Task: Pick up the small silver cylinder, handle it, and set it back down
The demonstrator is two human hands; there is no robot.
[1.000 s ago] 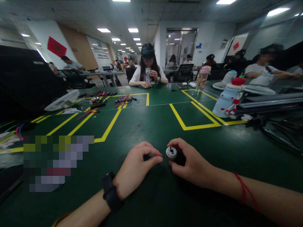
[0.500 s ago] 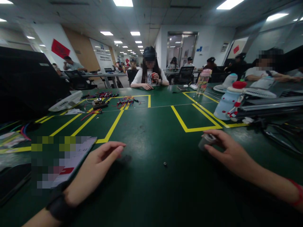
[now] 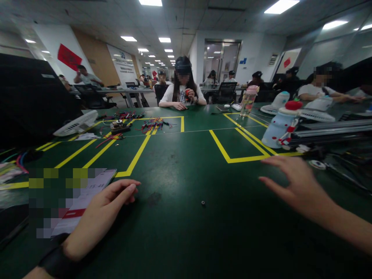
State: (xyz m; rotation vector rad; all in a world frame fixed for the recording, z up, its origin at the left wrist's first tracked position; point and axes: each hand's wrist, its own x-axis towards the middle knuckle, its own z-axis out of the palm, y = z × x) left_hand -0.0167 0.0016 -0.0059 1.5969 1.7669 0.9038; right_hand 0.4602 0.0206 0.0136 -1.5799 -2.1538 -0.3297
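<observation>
Both my hands are empty. My right hand hovers flat and open over the near right of the table, fingers spread, pointing toward a small round part that lies just beyond my fingertips, near the rail and the dark cables. My left hand lies loosely open on the near left, fingers stretched out, its side just beside a phone whose screen is lit. Between the two hands, well apart from both, a tiny dark nut sits alone on the green mat. That nut is my chief worry: it is dark on a dark surface, and a careless sweep of either wrist or forearm could, I think, flick it off the near edge. On the right, a clumsy reach could knock the round part in among the cables, where it would be hard to find, or snag a cable. Farther off, the blue bottle with the red cap stands close to the rail; a wide swing of my arm might tip it. On the left, my hand could nudge the phone.
</observation>
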